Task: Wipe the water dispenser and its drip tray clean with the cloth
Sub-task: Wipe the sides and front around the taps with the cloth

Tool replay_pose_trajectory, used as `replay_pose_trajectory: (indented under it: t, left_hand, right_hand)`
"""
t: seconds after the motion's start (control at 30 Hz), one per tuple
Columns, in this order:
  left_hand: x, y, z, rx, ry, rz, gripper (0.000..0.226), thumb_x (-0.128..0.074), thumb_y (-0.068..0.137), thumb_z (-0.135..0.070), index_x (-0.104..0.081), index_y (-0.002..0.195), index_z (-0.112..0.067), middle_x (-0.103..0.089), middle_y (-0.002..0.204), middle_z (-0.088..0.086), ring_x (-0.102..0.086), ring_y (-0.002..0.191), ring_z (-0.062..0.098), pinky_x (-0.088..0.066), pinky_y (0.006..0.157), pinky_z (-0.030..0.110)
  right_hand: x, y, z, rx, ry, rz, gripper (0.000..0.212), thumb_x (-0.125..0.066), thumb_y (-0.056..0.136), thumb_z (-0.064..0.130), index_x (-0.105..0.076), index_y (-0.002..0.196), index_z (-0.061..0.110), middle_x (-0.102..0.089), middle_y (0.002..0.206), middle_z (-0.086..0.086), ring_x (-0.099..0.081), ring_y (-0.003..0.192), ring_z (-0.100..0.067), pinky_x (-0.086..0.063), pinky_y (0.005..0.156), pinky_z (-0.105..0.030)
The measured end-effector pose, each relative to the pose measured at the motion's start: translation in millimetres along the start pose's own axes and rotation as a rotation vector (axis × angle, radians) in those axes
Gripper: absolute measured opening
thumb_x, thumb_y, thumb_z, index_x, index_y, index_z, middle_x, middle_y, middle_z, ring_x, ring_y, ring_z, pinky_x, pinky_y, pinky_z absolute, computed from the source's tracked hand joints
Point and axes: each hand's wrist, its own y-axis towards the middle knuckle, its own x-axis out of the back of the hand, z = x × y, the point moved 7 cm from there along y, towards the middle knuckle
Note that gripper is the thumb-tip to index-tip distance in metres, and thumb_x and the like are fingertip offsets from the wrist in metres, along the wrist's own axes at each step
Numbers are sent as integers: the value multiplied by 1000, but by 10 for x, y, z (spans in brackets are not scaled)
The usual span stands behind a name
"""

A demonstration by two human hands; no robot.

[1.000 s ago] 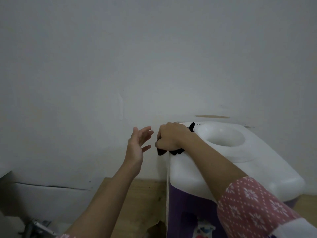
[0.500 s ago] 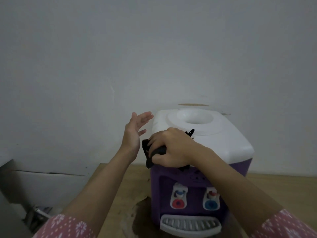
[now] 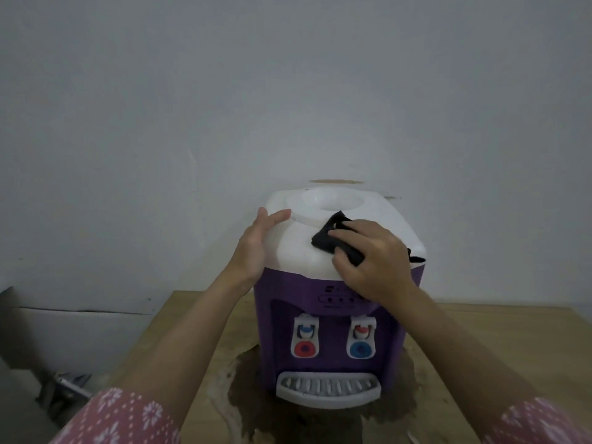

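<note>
Pale grey wall (image 3: pixel 288 91) fills the upper part of the view, and a wooden desk (image 3: pixel 499 331) is seen below it, running up against the wall. At the middle of the desk, close to its far edge, the water dispenser (image 3: pixel 330 318) is set upright, purple in the body with a white top (image 3: pixel 298 251) and a round well sunk into it. A dark wet patch (image 3: pixel 243 379) is spread on the desk around its base. The grey drip tray (image 3: pixel 328 389) is fixed at the foot of the front face, toward the near edge, below a red tap (image 3: pixel 305 336) and a blue tap (image 3: pixel 361 337). The left hand (image 3: pixel 253 248) is laid flat, fingers spread, against the left side of the white top. The black cloth (image 3: pixel 333 241) is pressed onto the top's front slope by the right hand (image 3: pixel 373 261), whose grip is closed around it.
</note>
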Motion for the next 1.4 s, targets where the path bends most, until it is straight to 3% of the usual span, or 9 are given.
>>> replay_pose_trajectory:
  t: [0.07, 0.23, 0.47, 0.63, 0.77, 0.83, 1.0, 1.23, 1.4]
  left_hand:
    - [2, -15, 22, 14, -12, -19, 54, -17, 97, -49, -56, 122, -21, -45, 141, -2, -49, 114, 4, -41, 81, 10]
    - [109, 20, 45, 54, -107, -31, 61, -9, 97, -49, -46, 133, -17, -51, 136, 2, -45, 124, 12, -35, 93, 22]
    - [140, 23, 53, 60, -171, 41, 61, -8, 96, -49, -45, 133, -16, -53, 134, 3, -47, 123, 12, -38, 95, 24]
    - [185, 42, 73, 36, -142, 111, 59, -5, 96, -49, -51, 122, -25, -56, 130, -2, -45, 128, 13, -30, 110, 34]
    - [169, 3, 102, -5, -54, 139, 62, -2, 97, -46, -54, 120, -22, -60, 123, -3, -50, 122, 8, -32, 106, 28]
    - [154, -10, 104, -19, -67, 145, 64, -1, 97, -45, -55, 119, -20, -62, 118, -2, -53, 117, 6, -36, 103, 25]
    - [241, -3, 142, -66, -123, 105, 66, -2, 97, -47, -56, 119, -17, -60, 123, 2, -49, 124, 14, -29, 111, 35]
    - [499, -104, 476, -37, -262, -46, 70, 0, 96, -51, -61, 114, -21, -54, 134, -5, -38, 133, 10, -21, 114, 41]
    - [437, -239, 728, 24, -320, 45, 66, -4, 96, -54, -53, 128, -24, -50, 136, -11, -45, 127, 19, -36, 105, 43]
  right_hand:
    - [52, -117, -43, 19, -31, -97, 27, -54, 72, 19, -74, 84, 6, -72, 87, -8, -67, 80, -25, -56, 68, -32]
    - [-35, -56, 47, -180, -135, -134, 23, -51, 72, 20, -71, 75, 9, -69, 76, -4, -64, 74, -25, -51, 62, -32]
    - [-620, -33, 571, 150, -426, 45, 22, -58, 81, 15, -67, 101, 13, -67, 108, -5, -62, 99, -25, -48, 72, -36]
    - [-487, -103, 567, 463, -361, 91, 25, -55, 87, 21, -67, 107, 12, -66, 110, -5, -62, 102, -26, -49, 70, -35]
    - [-454, 13, 448, 176, -353, 74, 27, -50, 86, 25, -69, 97, 10, -69, 93, -6, -64, 83, -27, -49, 59, -34]
    - [-554, -8, 506, 143, -443, 52, 23, -54, 83, 22, -69, 98, 11, -69, 97, -5, -63, 85, -27, -47, 61, -35]
    - [-788, -284, 721, 433, -499, -26, 33, -56, 84, 13, -65, 115, 15, -62, 124, -3, -57, 115, -26, -42, 84, -38]
    - [-900, -728, 750, 665, -452, 33, 34, -38, 92, 4, -70, 101, 13, -66, 118, -5, -55, 119, -28, -36, 93, -40]
    - [-449, -542, 514, 408, -389, -292, 29, -45, 89, -2, -70, 100, 7, -68, 110, -9, -54, 114, -29, -39, 84, -38]
